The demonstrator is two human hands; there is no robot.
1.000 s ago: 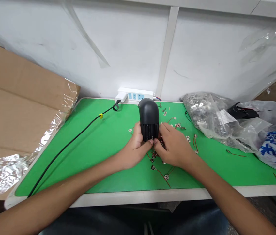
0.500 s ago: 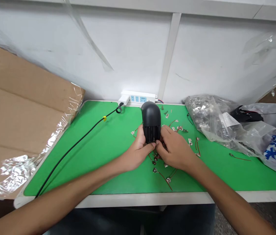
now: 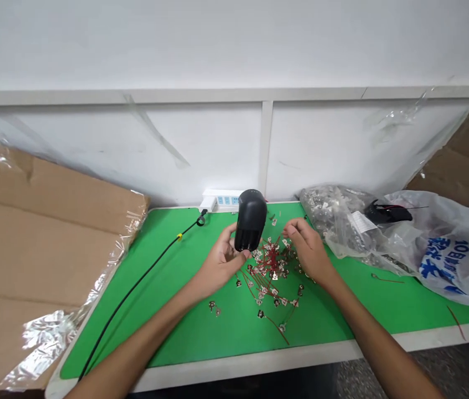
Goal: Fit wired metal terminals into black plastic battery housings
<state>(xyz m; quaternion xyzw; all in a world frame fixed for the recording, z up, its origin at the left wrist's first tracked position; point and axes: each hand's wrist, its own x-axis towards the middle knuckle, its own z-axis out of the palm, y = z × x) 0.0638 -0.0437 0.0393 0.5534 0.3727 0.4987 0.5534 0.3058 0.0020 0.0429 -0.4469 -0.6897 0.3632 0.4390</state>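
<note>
My left hand point(image 3: 218, 269) grips a black rounded plastic housing point(image 3: 251, 215) and holds it upright above the green table, thumb at its lower edge. An open slot, resembling a battery compartment, shows in its lower part. To the right and apart from it, my right hand point(image 3: 311, 252) has its fingertips pinched together over the pile's far right side. Whether they hold a small piece is too small to tell. Beneath and between the hands lies a pile of small metal contact plates with springs and red wires point(image 3: 274, 260), partly covered by my right hand.
A white power strip point(image 3: 228, 199) with a black cable point(image 3: 134, 282) stands against the wall. Clear bags of metal parts point(image 3: 330, 213) lie at right, near another black housing point(image 3: 388, 213). Cardboard point(image 3: 51, 238) borders the left. Loose contacts point(image 3: 214, 308) lie nearer the front edge.
My right hand has come off the housing and moved right, over the pile. The housing stays in my left hand. My view has tilted upward, showing more wall.
</note>
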